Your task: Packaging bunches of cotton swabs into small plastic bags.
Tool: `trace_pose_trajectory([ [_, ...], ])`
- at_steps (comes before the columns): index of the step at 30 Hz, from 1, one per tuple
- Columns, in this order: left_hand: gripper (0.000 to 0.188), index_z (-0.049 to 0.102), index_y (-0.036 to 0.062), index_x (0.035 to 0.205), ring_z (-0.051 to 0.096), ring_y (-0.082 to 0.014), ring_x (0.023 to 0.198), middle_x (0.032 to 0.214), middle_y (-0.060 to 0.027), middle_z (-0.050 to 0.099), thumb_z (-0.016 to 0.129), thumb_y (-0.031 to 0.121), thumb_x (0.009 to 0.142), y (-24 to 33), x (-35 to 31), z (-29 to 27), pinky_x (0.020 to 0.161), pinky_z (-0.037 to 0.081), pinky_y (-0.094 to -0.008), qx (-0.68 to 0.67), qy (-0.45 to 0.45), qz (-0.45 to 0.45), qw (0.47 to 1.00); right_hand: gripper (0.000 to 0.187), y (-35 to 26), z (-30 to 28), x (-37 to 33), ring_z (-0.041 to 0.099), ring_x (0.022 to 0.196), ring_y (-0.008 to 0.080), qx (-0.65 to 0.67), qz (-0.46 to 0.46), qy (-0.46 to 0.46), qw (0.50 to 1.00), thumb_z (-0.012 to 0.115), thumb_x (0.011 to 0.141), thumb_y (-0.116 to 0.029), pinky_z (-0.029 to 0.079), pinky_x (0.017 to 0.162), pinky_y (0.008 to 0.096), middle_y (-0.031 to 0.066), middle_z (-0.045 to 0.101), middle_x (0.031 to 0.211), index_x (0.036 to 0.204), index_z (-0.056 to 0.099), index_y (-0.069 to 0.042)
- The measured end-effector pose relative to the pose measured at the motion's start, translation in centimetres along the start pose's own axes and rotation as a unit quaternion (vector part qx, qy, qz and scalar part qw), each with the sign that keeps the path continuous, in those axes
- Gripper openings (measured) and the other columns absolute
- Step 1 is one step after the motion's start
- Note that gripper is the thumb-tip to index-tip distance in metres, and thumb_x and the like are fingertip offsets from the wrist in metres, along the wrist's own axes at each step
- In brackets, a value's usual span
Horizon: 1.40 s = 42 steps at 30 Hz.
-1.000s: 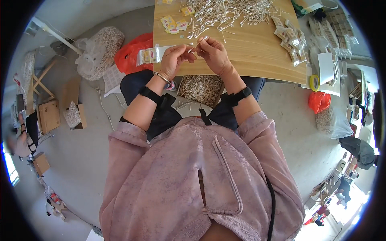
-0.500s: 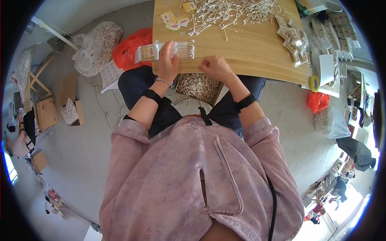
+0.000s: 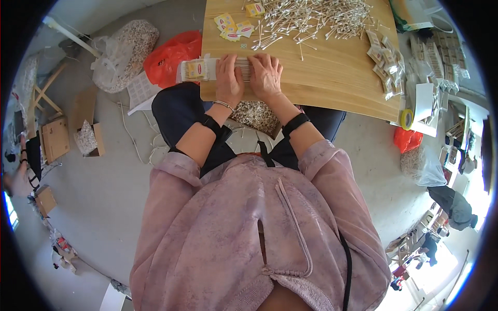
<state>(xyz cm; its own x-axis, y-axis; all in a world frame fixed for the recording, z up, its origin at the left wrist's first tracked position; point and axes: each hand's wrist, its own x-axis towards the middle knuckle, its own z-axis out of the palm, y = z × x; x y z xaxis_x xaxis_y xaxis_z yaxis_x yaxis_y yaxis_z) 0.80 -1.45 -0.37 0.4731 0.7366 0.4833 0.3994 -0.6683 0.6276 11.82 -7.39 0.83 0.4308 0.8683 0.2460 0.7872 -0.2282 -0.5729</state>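
Observation:
Near the table's front edge lies a clear plastic pack [image 3: 195, 70] with a yellow label and cotton swabs inside. My left hand [image 3: 229, 82] grips its middle, fingers over the top. Bundled cotton swabs [image 3: 243, 66] show between my two hands. At their right end my right hand [image 3: 266, 78] presses with bent fingers, hiding the tips. A big loose heap of cotton swabs [image 3: 316, 15] covers the far part of the table, and several small yellow-and-white cards [image 3: 233, 28] lie to its left.
Filled packs [image 3: 384, 62] are piled at the right of the wooden table [image 3: 321, 78]. Below its front edge, between my knees, is a box of cotton swabs [image 3: 257, 116]. A red plastic bag [image 3: 168, 59] and a large clear bag of swabs [image 3: 136, 49] are at the left.
My right hand, earlier curled apart from the pack, has moved left and up onto the right end of the swabs. My left hand has shifted slightly right along the pack.

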Motion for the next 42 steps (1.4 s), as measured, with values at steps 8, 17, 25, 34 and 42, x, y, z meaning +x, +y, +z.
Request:
trace_pose_trajectory([
  [8, 0.032, 0.047, -0.0010, 0.122, 0.050, -0.0383, 0.111, 0.118, -0.0213, 0.053, 0.042, -0.001, 0.090, 0.6, 0.2, -1.2, 0.097, 0.040, -0.0388, -0.130, 0.008, -0.098, 0.987, 0.026, 0.1, 0.5, 0.1, 0.050, 0.109, 0.0323, 0.327, 0.076, 0.139, 0.932, 0.046, 0.091, -0.010, 0.038, 0.096, 0.0368, 0.0156, 0.053, 0.117, 0.113, 0.054, 0.000],
  [17, 0.034, 0.048, 0.0007, 0.126, 0.055, -0.0300, 0.110, 0.116, -0.0182, 0.058, 0.041, 0.001, 0.093, 0.9, 0.6, -1.3, 0.094, 0.041, -0.0337, -0.200, 0.005, -0.114, 0.973, 0.045, -1.0, 1.2, 0.1, 0.045, 0.120, 0.0268, 0.438, 0.105, 0.125, 0.884, 0.035, 0.099, -0.034, 0.032, 0.102, 0.0336, 0.0180, 0.048, 0.129, 0.123, 0.046, 0.004],
  [25, 0.028, 0.054, 0.0023, 0.118, 0.058, -0.0238, 0.104, 0.110, -0.0142, 0.061, 0.039, 0.015, 0.098, 0.9, 0.6, -1.3, 0.090, 0.042, -0.0306, -0.247, -0.005, -0.159, 0.956, 0.043, -2.3, 1.5, 0.4, 0.045, 0.120, 0.0272, 0.429, 0.088, 0.130, 0.890, 0.035, 0.099, -0.031, 0.032, 0.102, 0.0344, 0.0179, 0.049, 0.128, 0.122, 0.047, 0.003],
  [34, 0.030, 0.057, 0.0024, 0.112, 0.058, -0.0184, 0.100, 0.106, -0.0100, 0.063, 0.037, 0.021, 0.100, 0.1, 0.5, -0.7, 0.089, 0.042, -0.0279, -0.286, 0.016, -0.192, 0.939, 0.042, -0.9, 0.4, 0.2, 0.038, 0.128, 0.0340, 0.352, 0.048, 0.087, 0.931, 0.040, 0.096, -0.026, 0.031, 0.105, 0.0388, 0.0212, 0.043, 0.134, 0.127, 0.043, 0.003],
  [42, 0.035, 0.057, 0.0024, 0.113, 0.057, -0.0157, 0.102, 0.110, -0.0067, 0.063, 0.036, 0.028, 0.101, -1.1, 1.0, -0.3, 0.090, 0.043, -0.0291, -0.391, 0.044, -0.207, 0.896, 0.077, -0.3, -1.0, -1.9, 0.012, 0.140, 0.0344, -0.103, -0.153, -0.151, 0.971, 0.045, 0.090, -0.044, 0.012, 0.114, 0.0424, 0.0222, 0.014, 0.150, 0.142, 0.017, 0.007],
])
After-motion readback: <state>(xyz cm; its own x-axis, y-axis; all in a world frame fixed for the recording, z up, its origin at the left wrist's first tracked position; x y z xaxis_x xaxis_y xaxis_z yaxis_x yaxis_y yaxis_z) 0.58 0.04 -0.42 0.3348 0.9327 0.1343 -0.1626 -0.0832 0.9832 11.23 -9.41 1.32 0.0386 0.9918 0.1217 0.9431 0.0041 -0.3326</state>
